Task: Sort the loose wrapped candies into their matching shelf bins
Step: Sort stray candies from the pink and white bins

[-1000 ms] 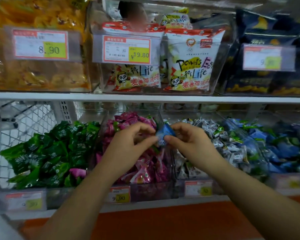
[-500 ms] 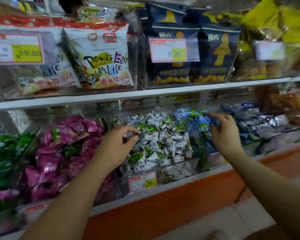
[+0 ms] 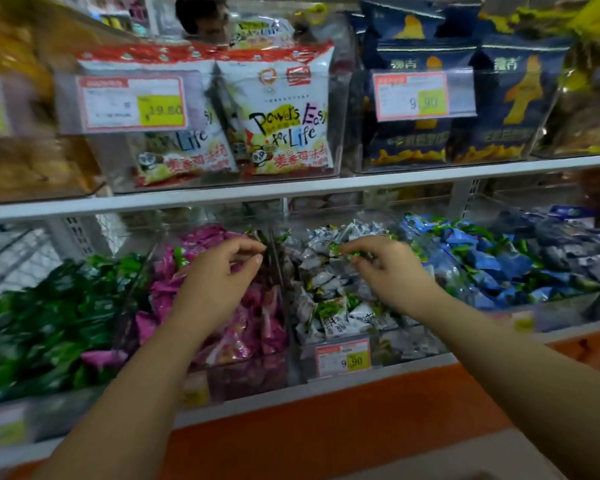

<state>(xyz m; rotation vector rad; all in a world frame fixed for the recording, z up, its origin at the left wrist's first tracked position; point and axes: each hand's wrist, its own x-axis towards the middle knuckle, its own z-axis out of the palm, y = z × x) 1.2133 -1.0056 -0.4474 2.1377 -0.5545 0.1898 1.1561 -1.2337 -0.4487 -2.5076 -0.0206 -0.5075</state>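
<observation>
Candy [image 3: 345,253], green-tipped wrapper: pinched by my right hand [image 3: 392,271], just above the white bin [image 3: 413,344], over its pile. Held by one end, probably so I can check the wrapper against the pile below; it looks like a match. Left hand [image 3: 219,275] hovers over the pink bin [image 3: 250,375] beside the divider [image 3: 278,268], fingers loosely curled, nothing visible in them.

white shelf [image 3: 326,384], clear candy bins [image 3: 293,358]

magenta candies [image 3: 165,289], white-green candies [image 3: 329,308], blue candies [image 3: 492,261]
</observation>
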